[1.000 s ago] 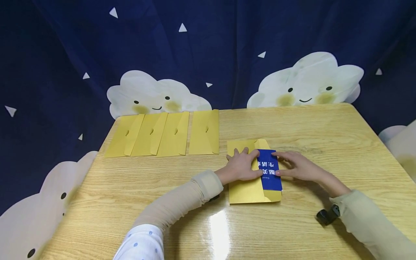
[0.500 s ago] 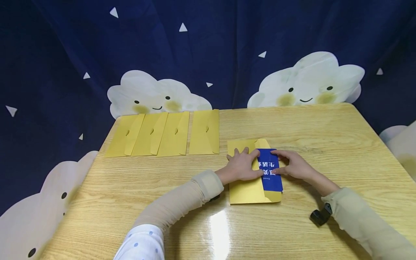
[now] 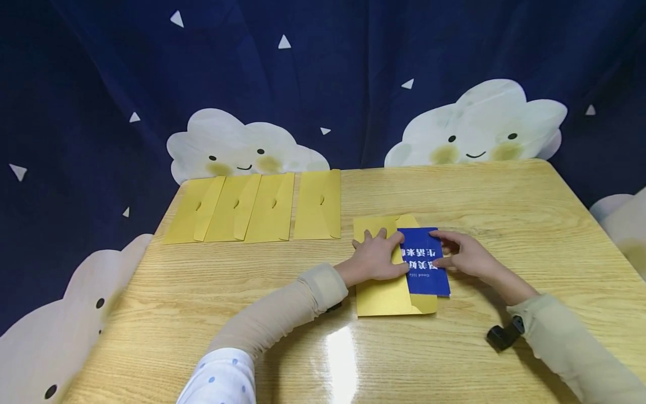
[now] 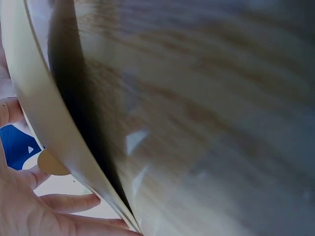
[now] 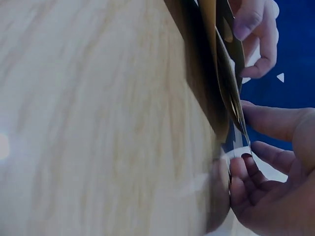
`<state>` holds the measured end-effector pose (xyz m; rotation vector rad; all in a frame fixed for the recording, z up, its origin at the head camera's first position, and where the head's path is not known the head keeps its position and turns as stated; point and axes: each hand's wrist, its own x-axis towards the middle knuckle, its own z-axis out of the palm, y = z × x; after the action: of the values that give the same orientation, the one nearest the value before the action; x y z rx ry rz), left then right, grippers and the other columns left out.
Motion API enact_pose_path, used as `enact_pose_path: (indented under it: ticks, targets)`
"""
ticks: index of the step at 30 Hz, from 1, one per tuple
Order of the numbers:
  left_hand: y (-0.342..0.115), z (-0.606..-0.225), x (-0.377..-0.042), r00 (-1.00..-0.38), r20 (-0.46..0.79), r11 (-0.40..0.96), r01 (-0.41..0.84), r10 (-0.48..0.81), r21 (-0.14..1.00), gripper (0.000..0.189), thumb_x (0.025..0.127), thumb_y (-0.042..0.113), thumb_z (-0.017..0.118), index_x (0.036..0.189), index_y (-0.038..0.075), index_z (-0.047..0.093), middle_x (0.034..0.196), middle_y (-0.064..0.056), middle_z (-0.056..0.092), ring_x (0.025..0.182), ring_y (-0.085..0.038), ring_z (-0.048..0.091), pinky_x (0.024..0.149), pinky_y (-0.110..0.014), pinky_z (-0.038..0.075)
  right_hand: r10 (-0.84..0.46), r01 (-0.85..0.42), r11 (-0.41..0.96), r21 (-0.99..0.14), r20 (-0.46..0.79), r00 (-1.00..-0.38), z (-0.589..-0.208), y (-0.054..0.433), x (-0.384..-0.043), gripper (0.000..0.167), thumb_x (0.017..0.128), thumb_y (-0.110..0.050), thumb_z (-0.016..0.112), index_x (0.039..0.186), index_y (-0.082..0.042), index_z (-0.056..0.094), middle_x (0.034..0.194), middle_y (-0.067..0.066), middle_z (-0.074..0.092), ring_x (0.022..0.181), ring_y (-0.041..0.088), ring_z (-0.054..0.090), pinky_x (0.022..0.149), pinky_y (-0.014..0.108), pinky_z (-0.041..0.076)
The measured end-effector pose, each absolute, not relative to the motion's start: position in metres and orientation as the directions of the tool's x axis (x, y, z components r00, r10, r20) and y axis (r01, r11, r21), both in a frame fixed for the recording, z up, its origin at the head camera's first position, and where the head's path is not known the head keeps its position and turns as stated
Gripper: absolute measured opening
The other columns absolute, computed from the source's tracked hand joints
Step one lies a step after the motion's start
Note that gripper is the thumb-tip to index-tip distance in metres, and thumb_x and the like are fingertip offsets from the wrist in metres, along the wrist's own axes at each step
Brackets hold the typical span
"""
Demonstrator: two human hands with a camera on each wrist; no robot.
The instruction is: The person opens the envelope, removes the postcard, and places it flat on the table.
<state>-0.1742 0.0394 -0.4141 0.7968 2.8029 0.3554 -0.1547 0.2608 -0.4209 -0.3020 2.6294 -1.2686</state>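
A yellow envelope (image 3: pixel 381 297) lies on the table with its flap side to the right. Out of its right-hand opening sticks a blue card (image 3: pixel 425 285) with white lettering; its left part is hidden inside. My left hand (image 3: pixel 375 258) rests on the envelope with spread fingers, thumb and forefinger at the opening's edge. My right hand (image 3: pixel 466 257) pinches the card's right edge between thumb and fingers. In the right wrist view the right hand (image 5: pixel 280 184) holds the thin edge, and the left thumb (image 5: pixel 247 22) shows at the envelope's opening.
Several closed yellow envelopes (image 3: pixel 317 219) lie in a row at the back left of the wooden table (image 3: pixel 212 292). Behind the table hangs a dark blue curtain (image 3: pixel 343 67) with white clouds and triangles.
The blue card has slid rightward, with more of its lettering out of the envelope. My right hand first reached further over the card, then moved back right with it. My left hand has stayed put.
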Motion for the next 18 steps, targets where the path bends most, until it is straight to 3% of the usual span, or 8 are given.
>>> enact_pose_path:
  ticks: [5,12,18]
  targets:
    - [0.04,-0.414,-0.175,-0.832,-0.141,0.827,0.487,0.537,0.28,0.052,0.079,0.052,0.055,0.124,0.029,0.042,0.118,-0.009,0.049,0.112,-0.048,0.043,0.079,-0.07,0.033,-0.265,-0.043,0.548,-0.835,-0.124,-0.956,-0.42,0.269,-0.154,0.066,0.075,-0.002,0.07,0.132,0.009,0.038,0.079,0.011,0.051,0.068,0.014,0.046,0.052,0.023,0.039]
    - [0.04,-0.414,-0.174,-0.829,-0.145,0.827,0.492,0.541,0.272,0.052,0.079,0.053,0.055,0.123,0.029,0.042,0.121,-0.01,0.048,0.114,-0.048,0.042,0.079,-0.07,0.032,-0.235,-0.02,0.54,-0.842,-0.128,-0.963,-0.418,0.276,-0.15,0.065,0.078,0.0,0.066,0.134,0.01,0.035,0.117,0.032,0.048,0.076,0.015,0.052,0.056,0.025,0.044]
    - [0.041,-0.414,-0.173,-0.826,-0.15,0.829,0.498,0.543,0.255,0.058,0.08,0.054,0.053,0.13,0.03,0.04,0.127,-0.012,0.046,0.118,-0.052,0.036,0.08,-0.07,0.032,-0.232,0.012,0.481,-0.877,-0.14,-0.963,-0.418,0.284,-0.145,0.061,0.079,0.011,0.053,0.135,0.011,0.03,0.113,0.034,0.05,0.072,0.012,0.057,0.057,0.026,0.047]
